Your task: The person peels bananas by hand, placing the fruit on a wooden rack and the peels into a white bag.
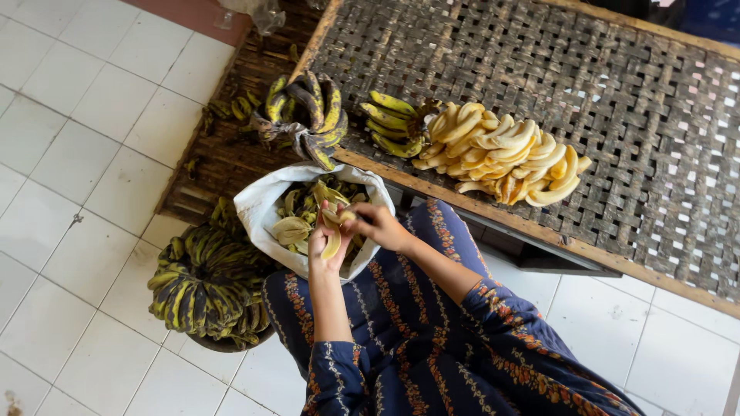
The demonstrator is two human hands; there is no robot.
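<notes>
Both hands meet over the white plastic sack of peels (266,202). The left hand (330,250) has its grip clamped on a half-peeled pale yellow banana (333,240), long axis running near to far; the right hand (378,225) pinches its far tip.

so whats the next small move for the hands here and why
Probably strip the rest of the peel from the banana and let it drop into the white sack. The left hand holds the fruit over the sack, the right hand pinches its top, and peels already lie inside. Bare fruit sits in the peeled pile on the woven rack.
</notes>
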